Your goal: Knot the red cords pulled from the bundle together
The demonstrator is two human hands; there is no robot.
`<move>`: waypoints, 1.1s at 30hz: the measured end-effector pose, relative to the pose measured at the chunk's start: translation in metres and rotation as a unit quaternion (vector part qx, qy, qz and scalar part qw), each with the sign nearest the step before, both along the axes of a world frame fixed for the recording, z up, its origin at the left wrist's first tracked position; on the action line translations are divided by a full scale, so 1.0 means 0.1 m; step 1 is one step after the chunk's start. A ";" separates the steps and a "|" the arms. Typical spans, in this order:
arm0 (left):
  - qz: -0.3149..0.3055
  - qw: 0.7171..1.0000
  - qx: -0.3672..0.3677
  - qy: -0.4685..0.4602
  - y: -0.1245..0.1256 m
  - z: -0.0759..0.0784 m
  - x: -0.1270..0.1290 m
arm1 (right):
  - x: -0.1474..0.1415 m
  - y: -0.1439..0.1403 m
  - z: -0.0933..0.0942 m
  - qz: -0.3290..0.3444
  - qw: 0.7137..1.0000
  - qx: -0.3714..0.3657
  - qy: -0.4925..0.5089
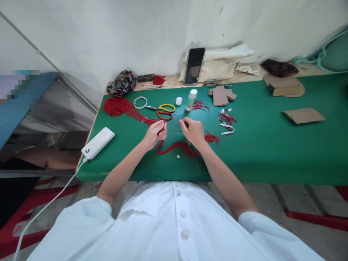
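My left hand (156,135) is closed, its fingers pinching the end of a bundle of red threads (176,146). From there the bundle curves across the green mat and passes below my right wrist to a loose tuft (212,138). My right hand (193,131) is curled shut a short way to the right; what its fingers hold, if anything, is hidden. A thin red strand shows between the hands. Just beyond my left hand lie scissors (163,111) with one yellow and one red handle. A glue stick (191,100) stands beyond my right hand, beside its white cap (178,101).
A large heap of red threads (118,107) and a white power bank (98,143) with a cable lie at left. A phone (194,66) leans against a cloth bag at the wall. Cardboard pieces (221,96) and thread scraps (227,117) lie at right on the green mat (258,152).
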State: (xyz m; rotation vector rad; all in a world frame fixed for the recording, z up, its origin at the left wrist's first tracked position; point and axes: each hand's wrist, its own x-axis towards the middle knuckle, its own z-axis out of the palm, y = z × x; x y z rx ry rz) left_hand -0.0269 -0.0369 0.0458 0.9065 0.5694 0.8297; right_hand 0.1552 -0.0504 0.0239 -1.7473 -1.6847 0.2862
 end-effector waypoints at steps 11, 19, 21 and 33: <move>-0.003 1.000 0.000 0.008 0.00 0.00 0.00 | -0.01 -0.01 0.00 0.003 1.000 -0.013 -0.028; -0.008 1.000 0.004 0.011 0.01 -0.01 0.00 | -0.02 -0.01 0.00 0.006 0.998 -0.034 -0.053; -0.008 1.000 0.003 0.016 0.01 -0.01 0.00 | -0.02 -0.01 0.00 0.006 0.998 -0.037 -0.056; -0.009 1.000 0.004 0.024 0.01 -0.01 0.00 | -0.02 -0.01 -0.01 0.013 0.996 -0.052 -0.076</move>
